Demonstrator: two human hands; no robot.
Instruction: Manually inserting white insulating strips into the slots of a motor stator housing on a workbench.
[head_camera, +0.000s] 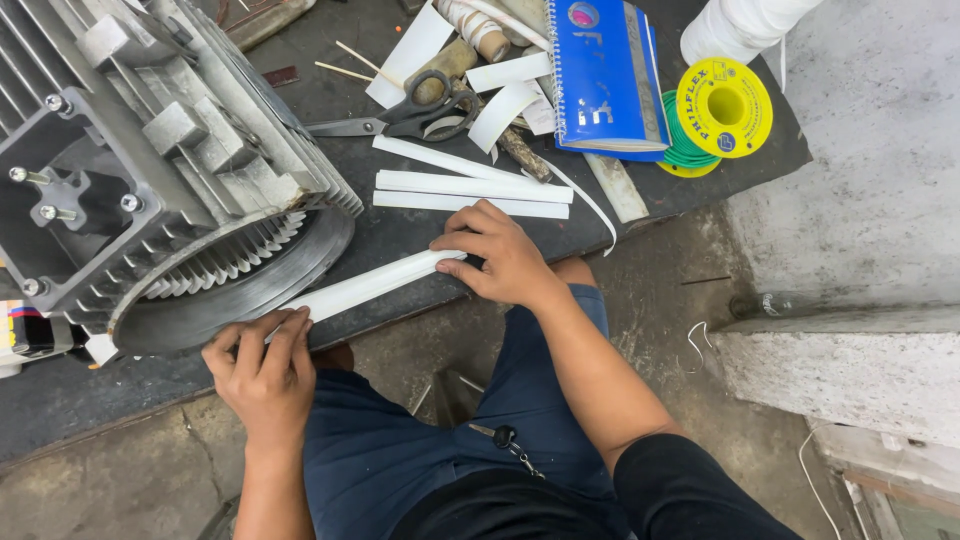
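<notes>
the left hand (262, 368) and the right hand (497, 253) each pinch one end of a long white folded paper strip (365, 287). it lies at the dark table's (400, 225) edge, beside a big grey ribbed metal motor (150, 160).

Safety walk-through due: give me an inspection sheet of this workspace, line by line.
Surface: dark bench top, crowded.
Job's things: long white strip held at both ends; finned grey motor housing beside it.
Clutter: cut white strips, scissors, blue spiral notebook, yellow wire spool.
Grippers: left hand and right hand pinch the strip.
Cables: green wire on spool.
Surroundings: concrete floor, keys at waist.
</notes>
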